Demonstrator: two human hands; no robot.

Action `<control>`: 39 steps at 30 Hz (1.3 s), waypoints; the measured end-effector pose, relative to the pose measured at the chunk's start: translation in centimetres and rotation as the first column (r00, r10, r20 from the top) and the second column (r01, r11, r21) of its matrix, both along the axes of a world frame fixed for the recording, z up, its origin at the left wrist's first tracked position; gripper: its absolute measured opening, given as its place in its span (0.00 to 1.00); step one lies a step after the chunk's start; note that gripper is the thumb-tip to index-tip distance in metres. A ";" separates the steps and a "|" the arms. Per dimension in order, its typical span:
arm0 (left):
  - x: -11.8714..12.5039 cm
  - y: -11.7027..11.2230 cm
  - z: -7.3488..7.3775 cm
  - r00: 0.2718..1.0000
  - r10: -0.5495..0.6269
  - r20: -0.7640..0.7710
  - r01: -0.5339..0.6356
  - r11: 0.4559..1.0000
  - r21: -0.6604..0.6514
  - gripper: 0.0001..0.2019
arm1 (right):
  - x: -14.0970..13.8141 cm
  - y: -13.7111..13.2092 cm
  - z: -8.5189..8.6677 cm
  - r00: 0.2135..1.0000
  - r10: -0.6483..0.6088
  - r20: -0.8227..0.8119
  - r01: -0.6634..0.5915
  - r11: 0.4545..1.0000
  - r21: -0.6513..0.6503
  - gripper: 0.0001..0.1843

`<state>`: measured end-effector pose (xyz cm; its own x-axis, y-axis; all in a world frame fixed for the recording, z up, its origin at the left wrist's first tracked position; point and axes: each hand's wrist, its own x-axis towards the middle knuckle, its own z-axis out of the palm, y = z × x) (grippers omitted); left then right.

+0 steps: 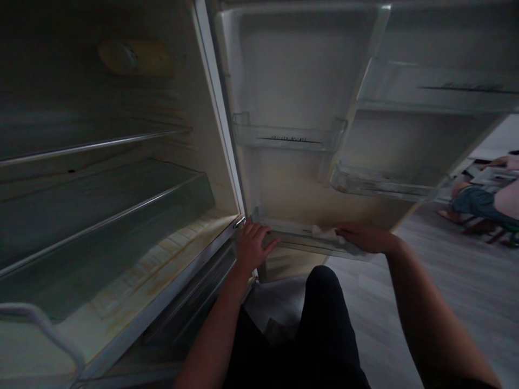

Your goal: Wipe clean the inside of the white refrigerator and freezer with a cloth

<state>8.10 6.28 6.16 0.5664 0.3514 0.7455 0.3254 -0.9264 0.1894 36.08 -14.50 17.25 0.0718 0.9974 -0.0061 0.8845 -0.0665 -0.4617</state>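
Note:
My right hand point(365, 237) is closed on a crumpled white cloth point(323, 233), which may be a paper wipe. It presses the cloth into the low clear door shelf point(292, 243) of an open refrigerator door point(300, 70). My left hand point(252, 243) lies at the hinge end of that same shelf, its fingers stretched and thumb apart, with nothing visible in it. Close to its fingertips is a metal hinge point(239, 222) on the cabinet's front edge.
Left of me is the refrigerator's stained interior, with glass shelves point(170, 189) and a yellowed lamp cover point(138, 58). Higher on the door sit other clear bins point(287, 138). My bent knee point(324, 292) is below the door. A seated person point(478, 202) is at the far right.

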 end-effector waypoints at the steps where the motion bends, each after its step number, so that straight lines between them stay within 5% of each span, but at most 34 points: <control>1: 0.2 -0.2 0.0 1.000 0.007 -0.005 -0.007 1.000 -0.009 0.14 | -1.3 0.7 0.2 1.000 -0.018 -0.024 0.020 0.996 0.084 0.24; 5: 0.5 -0.6 -0.5 0.997 -0.050 0.062 0.053 0.998 -0.041 0.15 | -7.1 3.7 -1.5 0.999 -0.024 -0.037 0.035 0.932 0.362 0.20; 8: -0.5 -0.7 -1.0 0.953 -0.060 0.298 0.108 0.983 -0.149 0.18 | -10.8 6.2 -5.2 0.976 -0.020 0.216 -0.077 0.901 0.428 0.14; 11: -1.6 -0.5 -1.1 0.866 0.065 0.496 0.104 0.946 -0.307 0.19 | -13.4 9.0 -9.0 0.894 -0.120 0.432 -0.139 0.843 0.521 0.08; 14: -1.7 -0.2 -0.3 0.880 0.047 0.473 0.112 0.946 -0.303 0.16 | -15.5 12.0 -11.3 0.866 -0.146 0.478 -0.197 0.780 0.595 0.09; 20: -0.3 0.4 1.2 0.936 -0.115 0.332 0.174 0.973 -0.154 0.19 | -17.7 15.0 -12.3 0.876 -0.149 0.459 -0.165 0.802 0.575 0.20; 27: 0.3 0.2 0.5 0.960 -0.184 0.212 0.210 0.972 -0.109 0.25 | -13.0 9.9 -11.6 0.806 -0.320 0.498 -0.070 0.783 0.618 0.26; 34: 2.0 0.4 -0.5 0.995 -0.093 -0.042 0.090 0.995 -0.053 0.23 | -2.2 3.8 -10.3 0.741 -0.447 0.500 0.152 0.838 0.524 0.24; 39: 3.6 0.4 -0.7 1.000 -0.006 -0.012 0.006 1.000 -0.002 0.19 | 4.9 2.1 -9.4 0.629 -0.607 0.486 0.355 0.780 0.515 0.20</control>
